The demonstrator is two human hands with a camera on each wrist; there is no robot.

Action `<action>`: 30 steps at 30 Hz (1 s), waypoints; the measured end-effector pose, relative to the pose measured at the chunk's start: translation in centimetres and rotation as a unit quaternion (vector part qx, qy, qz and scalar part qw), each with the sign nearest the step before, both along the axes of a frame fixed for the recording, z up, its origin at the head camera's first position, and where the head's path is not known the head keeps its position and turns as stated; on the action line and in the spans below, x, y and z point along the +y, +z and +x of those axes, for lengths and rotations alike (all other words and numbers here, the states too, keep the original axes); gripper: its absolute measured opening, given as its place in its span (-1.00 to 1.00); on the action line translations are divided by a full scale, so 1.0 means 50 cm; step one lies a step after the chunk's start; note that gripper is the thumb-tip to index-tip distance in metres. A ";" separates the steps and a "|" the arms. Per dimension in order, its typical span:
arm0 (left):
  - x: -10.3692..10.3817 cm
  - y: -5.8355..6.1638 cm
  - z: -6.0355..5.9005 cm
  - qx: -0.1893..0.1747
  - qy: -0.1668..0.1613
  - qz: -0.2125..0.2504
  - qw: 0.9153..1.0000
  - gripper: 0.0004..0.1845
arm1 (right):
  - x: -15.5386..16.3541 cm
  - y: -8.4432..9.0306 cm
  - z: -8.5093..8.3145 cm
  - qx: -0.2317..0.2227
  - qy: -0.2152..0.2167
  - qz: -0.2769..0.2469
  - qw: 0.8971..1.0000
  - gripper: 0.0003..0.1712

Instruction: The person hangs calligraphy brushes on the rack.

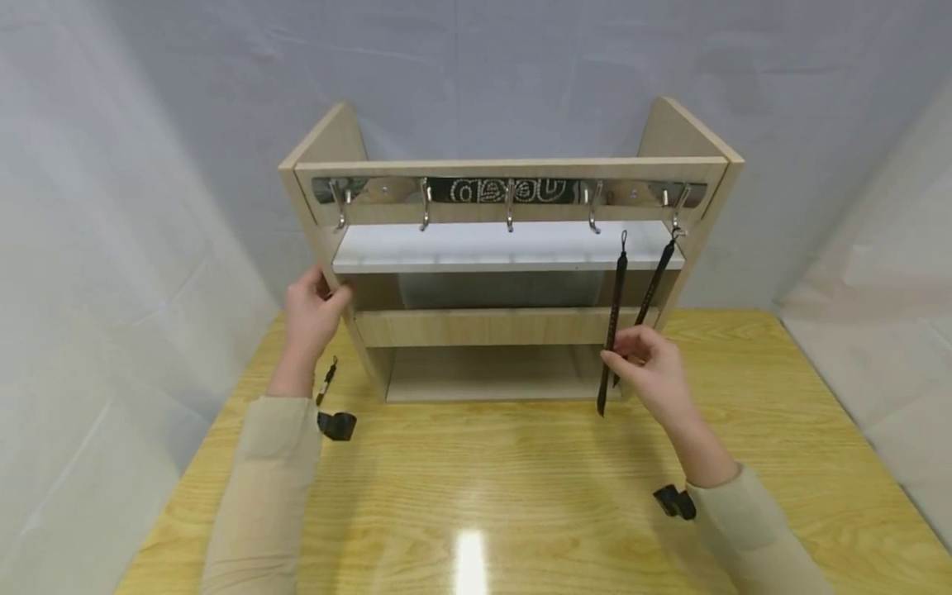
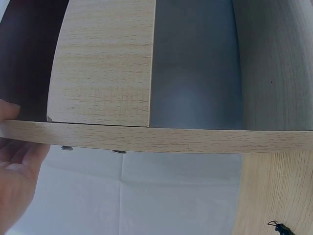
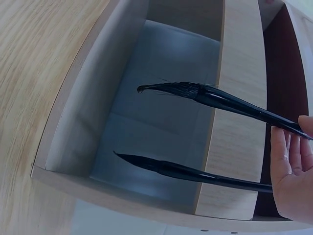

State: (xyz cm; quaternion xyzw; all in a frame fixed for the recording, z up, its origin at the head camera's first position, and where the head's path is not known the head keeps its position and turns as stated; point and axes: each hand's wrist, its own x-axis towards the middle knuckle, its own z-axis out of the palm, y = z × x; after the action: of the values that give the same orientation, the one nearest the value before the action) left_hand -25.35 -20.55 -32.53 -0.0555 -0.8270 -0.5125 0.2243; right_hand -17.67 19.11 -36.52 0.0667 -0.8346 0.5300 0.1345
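My right hand [image 1: 654,372] pinches a dark calligraphy brush [image 1: 616,297] between thumb and fingers, its tip down and its hanging loop up. Beside it a second calligraphy brush [image 1: 656,277] hangs slanted from the rightmost hook [image 1: 678,207] of a wooden rack [image 1: 483,329]. In the right wrist view, the held brush [image 3: 239,105] has slightly splayed bristles, while the hanging brush [image 3: 183,171] has a smooth pointed tip. My left hand [image 1: 308,318] grips the rack's left side panel, thumb on the inner side in the left wrist view.
Several metal hooks line a shiny strip [image 1: 402,190] across the rack's top front. A white shelf board [image 1: 506,244] lies below them. On the wooden table [image 1: 476,471], a small dark-and-light brush [image 1: 326,382] lies left of the rack. Pale sheeting [image 1: 521,74] hangs behind.
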 end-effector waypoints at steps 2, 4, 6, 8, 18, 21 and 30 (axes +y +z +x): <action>0.000 0.001 0.000 0.000 0.001 0.000 1.000 -0.65 | -0.003 0.001 -0.001 -0.002 0.001 -0.001 1.000 -0.72; 0.001 0.002 0.000 -0.001 0.002 0.000 1.000 -0.65 | -0.006 0.002 -0.002 0.000 0.003 -0.001 1.000 -0.72; 0.000 0.003 0.000 -0.004 0.002 0.001 1.000 -0.65 | -0.008 0.003 -0.003 0.006 0.005 -0.003 1.000 -0.72; 0.000 0.003 0.001 -0.006 0.003 0.000 1.000 -0.64 | -0.010 0.003 -0.003 0.011 0.008 -0.003 1.000 -0.73; -0.002 0.000 0.000 -0.010 0.002 -0.002 1.000 -0.63 | -0.019 0.006 -0.003 0.014 0.015 0.009 1.000 -0.73; -0.002 -0.001 0.000 -0.009 0.000 0.000 1.000 -0.63 | -0.020 0.006 -0.002 0.012 0.017 0.008 1.000 -0.73; -0.001 -0.002 -0.002 -0.001 0.006 -0.010 1.000 -0.65 | -0.024 0.007 -0.001 0.020 0.025 -0.001 0.999 -0.74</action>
State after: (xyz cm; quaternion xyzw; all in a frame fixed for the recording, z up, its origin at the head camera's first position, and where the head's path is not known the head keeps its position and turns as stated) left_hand -25.46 -20.62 -32.63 -0.0524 -0.8326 -0.5029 0.2260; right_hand -17.71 17.92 -36.18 0.0979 -0.8294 0.5324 0.1380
